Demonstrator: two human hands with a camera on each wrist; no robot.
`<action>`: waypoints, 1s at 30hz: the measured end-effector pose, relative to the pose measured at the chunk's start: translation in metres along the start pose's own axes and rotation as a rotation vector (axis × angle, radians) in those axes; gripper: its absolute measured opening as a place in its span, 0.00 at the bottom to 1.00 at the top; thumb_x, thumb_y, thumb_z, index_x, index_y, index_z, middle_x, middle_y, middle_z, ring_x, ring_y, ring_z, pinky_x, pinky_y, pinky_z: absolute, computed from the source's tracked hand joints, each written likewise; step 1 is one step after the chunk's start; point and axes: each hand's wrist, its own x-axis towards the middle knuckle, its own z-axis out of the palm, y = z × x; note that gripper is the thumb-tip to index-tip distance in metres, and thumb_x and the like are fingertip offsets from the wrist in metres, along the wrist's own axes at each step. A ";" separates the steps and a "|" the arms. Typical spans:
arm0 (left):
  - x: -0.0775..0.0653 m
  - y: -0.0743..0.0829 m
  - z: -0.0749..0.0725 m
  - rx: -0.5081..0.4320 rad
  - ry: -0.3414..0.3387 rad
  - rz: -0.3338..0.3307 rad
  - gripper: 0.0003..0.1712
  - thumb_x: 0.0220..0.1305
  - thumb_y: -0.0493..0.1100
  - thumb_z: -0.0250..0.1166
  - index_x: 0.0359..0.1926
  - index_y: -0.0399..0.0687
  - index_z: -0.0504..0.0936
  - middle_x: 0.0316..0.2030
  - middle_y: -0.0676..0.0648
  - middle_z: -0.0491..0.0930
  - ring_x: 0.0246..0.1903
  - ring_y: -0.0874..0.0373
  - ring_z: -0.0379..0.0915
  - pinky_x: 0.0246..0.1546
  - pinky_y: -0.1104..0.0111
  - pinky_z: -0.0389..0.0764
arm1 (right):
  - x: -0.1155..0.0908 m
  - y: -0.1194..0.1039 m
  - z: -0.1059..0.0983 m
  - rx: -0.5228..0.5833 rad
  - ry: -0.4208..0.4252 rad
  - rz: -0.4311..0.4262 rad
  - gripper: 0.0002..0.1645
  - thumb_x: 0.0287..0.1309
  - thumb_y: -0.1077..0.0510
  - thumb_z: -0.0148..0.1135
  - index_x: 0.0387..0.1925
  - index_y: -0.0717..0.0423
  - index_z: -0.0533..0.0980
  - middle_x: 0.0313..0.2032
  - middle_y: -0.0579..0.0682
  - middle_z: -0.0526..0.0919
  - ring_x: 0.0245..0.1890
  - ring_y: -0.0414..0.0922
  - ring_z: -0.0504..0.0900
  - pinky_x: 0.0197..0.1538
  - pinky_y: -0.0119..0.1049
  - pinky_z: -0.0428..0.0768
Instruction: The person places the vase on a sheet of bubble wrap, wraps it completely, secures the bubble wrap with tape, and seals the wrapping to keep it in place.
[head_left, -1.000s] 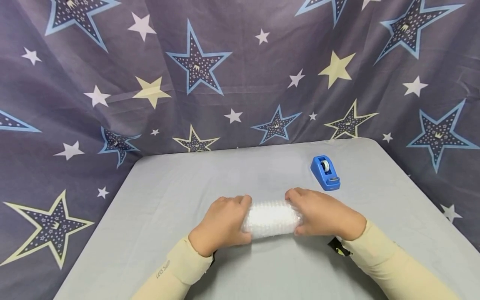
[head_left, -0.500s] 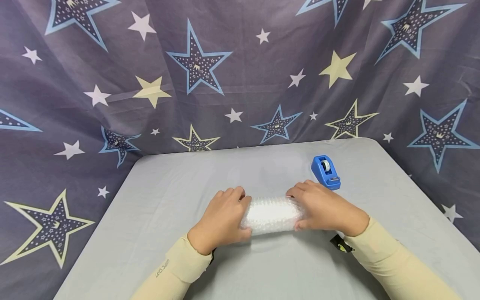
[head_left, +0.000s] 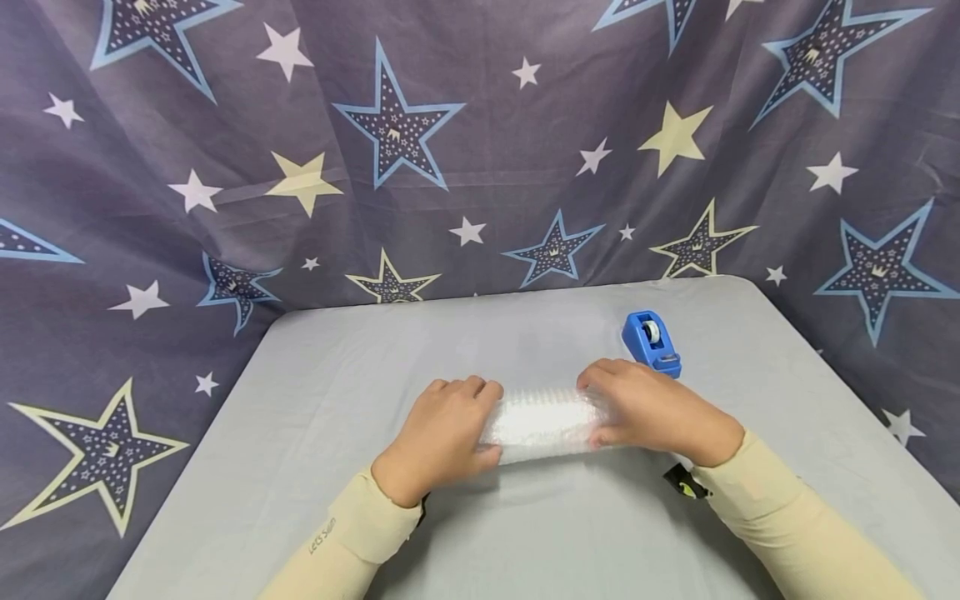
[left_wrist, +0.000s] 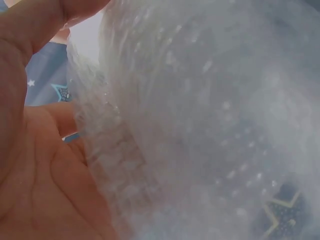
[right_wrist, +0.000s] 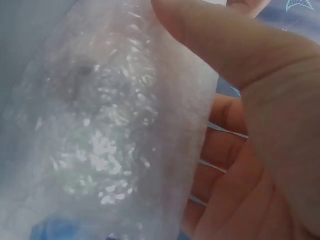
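Observation:
A white bundle wrapped in clear bubble wrap [head_left: 542,423] lies crosswise between both hands over the middle of the table. My left hand [head_left: 444,437] grips its left end, thumb on the near side and fingers over the far side. At the other end my right hand [head_left: 651,412] holds it the same way. In the left wrist view the bubble wrap [left_wrist: 190,110] fills most of the picture, with the palm beside it. The right wrist view shows the thumb on the bubble wrap [right_wrist: 115,135] and the fingers behind it. What lies inside the wrap is hidden.
A blue tape dispenser [head_left: 651,342] with a roll of tape stands just beyond the right hand. A light grey cloth covers the table [head_left: 315,400]. Behind it hangs a dark curtain [head_left: 495,150] with stars.
Both hands have shifted slightly away from the body with the bubble-wrapped bundle, the right hand also a little to the right. The fingers have moved on the wrap. The tape dispenser stays put.

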 end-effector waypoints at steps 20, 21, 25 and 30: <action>0.002 -0.004 0.002 0.027 0.059 0.016 0.22 0.53 0.50 0.76 0.49 0.48 0.86 0.44 0.49 0.84 0.40 0.52 0.82 0.38 0.58 0.78 | -0.001 0.013 -0.001 -0.008 0.032 -0.010 0.38 0.43 0.42 0.83 0.54 0.55 0.81 0.48 0.48 0.87 0.50 0.49 0.84 0.55 0.46 0.81; 0.002 -0.004 0.002 0.023 0.062 0.017 0.22 0.53 0.50 0.76 0.49 0.48 0.86 0.44 0.49 0.85 0.41 0.52 0.83 0.38 0.58 0.79 | -0.001 0.013 -0.001 -0.005 0.035 -0.017 0.37 0.43 0.43 0.83 0.54 0.54 0.81 0.48 0.48 0.87 0.50 0.48 0.84 0.55 0.46 0.81; 0.003 -0.004 0.001 0.000 0.072 0.025 0.21 0.53 0.47 0.78 0.48 0.49 0.86 0.44 0.49 0.86 0.41 0.52 0.85 0.41 0.57 0.82 | -0.001 0.015 -0.002 0.015 0.039 -0.025 0.34 0.46 0.45 0.82 0.55 0.51 0.80 0.50 0.45 0.85 0.52 0.43 0.84 0.54 0.42 0.83; 0.004 -0.003 0.001 -0.023 0.089 0.039 0.19 0.53 0.44 0.79 0.47 0.49 0.87 0.46 0.49 0.87 0.40 0.53 0.86 0.43 0.57 0.84 | 0.000 0.016 -0.004 0.036 0.044 -0.032 0.31 0.50 0.46 0.80 0.56 0.45 0.80 0.53 0.42 0.83 0.53 0.40 0.83 0.52 0.40 0.84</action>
